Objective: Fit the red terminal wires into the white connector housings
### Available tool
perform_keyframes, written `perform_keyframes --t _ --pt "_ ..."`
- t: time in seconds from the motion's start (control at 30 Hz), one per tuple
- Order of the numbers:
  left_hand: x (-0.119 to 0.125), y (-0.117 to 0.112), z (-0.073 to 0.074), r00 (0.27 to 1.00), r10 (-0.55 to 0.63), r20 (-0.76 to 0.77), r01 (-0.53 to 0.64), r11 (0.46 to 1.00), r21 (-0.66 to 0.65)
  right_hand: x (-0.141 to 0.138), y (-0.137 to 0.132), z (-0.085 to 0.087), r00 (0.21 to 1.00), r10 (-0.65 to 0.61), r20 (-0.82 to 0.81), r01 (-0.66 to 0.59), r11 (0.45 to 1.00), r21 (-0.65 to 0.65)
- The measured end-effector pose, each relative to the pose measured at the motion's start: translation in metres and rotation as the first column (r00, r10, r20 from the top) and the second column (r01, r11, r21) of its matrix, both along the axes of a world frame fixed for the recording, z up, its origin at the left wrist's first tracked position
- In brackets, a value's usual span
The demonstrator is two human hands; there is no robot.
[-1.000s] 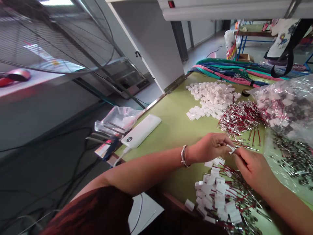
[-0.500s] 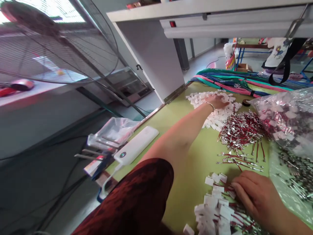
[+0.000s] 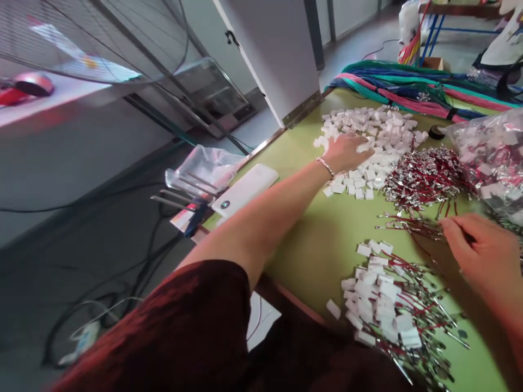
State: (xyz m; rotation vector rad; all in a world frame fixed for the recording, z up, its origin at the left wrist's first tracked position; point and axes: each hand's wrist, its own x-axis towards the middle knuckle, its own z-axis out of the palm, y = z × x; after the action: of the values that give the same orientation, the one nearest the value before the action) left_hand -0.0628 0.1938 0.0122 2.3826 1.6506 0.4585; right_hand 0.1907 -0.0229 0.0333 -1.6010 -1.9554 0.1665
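Observation:
My left hand [image 3: 347, 152] reaches into a pile of white plastic connector housings [image 3: 379, 128], fingers spread and touching the pieces. My right hand [image 3: 482, 245] is closed in a pinch at the right end of a small row of red wires [image 3: 404, 222] with metal terminals. Its fingertips are on a wire end; the other fingers are curled under. Beyond them lies a heap of short red terminal wires [image 3: 425, 177]. Nearer to me is a heap of white housings with red wires fitted [image 3: 384, 299], and one loose housing [image 3: 333, 308] lies beside it.
A white power bank [image 3: 247, 188] lies at the table's left edge, near a plastic bag [image 3: 208, 166] and metal rods. Wire bundles [image 3: 392, 90] run along the back. At right are a bag of housings [image 3: 494, 152] and a black tape roll [image 3: 436, 132]. A fan [image 3: 122, 38] stands left.
My right hand has moved from the heap of wired housings to the row of red wires. My left hand has drawn back toward the pile's near left side. The view has tilted down.

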Motion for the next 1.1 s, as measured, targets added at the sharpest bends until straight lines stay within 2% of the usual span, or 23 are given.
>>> perform_keyframes --t 0.07,0.13,0.27,0.3,0.4,0.47,0.67,0.77,0.9,1.0,1.1 --pt "-0.006 -0.015 0.003 0.999 -0.051 -0.001 0.051 0.999 -0.014 0.002 0.003 0.0 0.999 -0.028 0.026 0.029 0.999 -0.034" --pt "-0.012 -0.031 0.011 0.996 -0.083 0.031 0.083 0.997 0.005 0.003 0.004 -0.004 0.999 -0.003 0.051 0.007 0.996 -0.088" --pt "-0.017 -0.068 0.034 0.986 -0.106 0.129 0.084 0.982 0.169 -0.001 0.004 -0.014 0.977 0.093 0.191 -0.068 0.989 -0.132" --pt "-0.016 -0.077 0.04 0.984 -0.115 0.138 0.092 0.982 0.165 -0.003 0.004 -0.015 0.967 0.094 0.236 -0.069 0.991 -0.112" --pt "-0.009 -0.1 0.049 0.989 -0.113 0.095 0.112 0.994 0.021 -0.011 0.005 -0.02 0.935 0.065 0.349 -0.062 0.998 -0.021" --pt "-0.006 -0.108 0.048 0.996 -0.081 0.041 0.082 0.996 -0.04 -0.016 0.007 -0.024 0.91 0.083 0.406 -0.098 0.995 0.016" --pt "-0.021 -0.109 0.037 0.999 0.015 -0.052 -0.017 0.999 -0.047 -0.016 0.009 -0.032 0.888 0.136 0.438 -0.201 0.974 0.106" --pt "-0.028 -0.113 0.037 0.99 -0.038 -0.139 0.018 0.99 -0.139 -0.013 0.006 -0.028 0.864 0.166 0.476 -0.216 0.975 0.052" --pt "-0.024 -0.122 0.034 0.956 -0.141 -0.259 0.08 0.969 -0.234 -0.024 0.001 -0.023 0.856 0.171 0.488 -0.212 0.977 0.031" --pt "-0.018 -0.126 0.03 0.945 -0.197 -0.262 0.127 0.957 -0.262 -0.037 -0.001 -0.025 0.865 0.208 0.457 -0.22 0.975 -0.028" --pt "-0.017 -0.125 0.026 0.951 -0.241 -0.192 0.181 0.941 -0.285 -0.043 -0.001 -0.028 0.861 0.201 0.466 -0.18 0.979 -0.091"
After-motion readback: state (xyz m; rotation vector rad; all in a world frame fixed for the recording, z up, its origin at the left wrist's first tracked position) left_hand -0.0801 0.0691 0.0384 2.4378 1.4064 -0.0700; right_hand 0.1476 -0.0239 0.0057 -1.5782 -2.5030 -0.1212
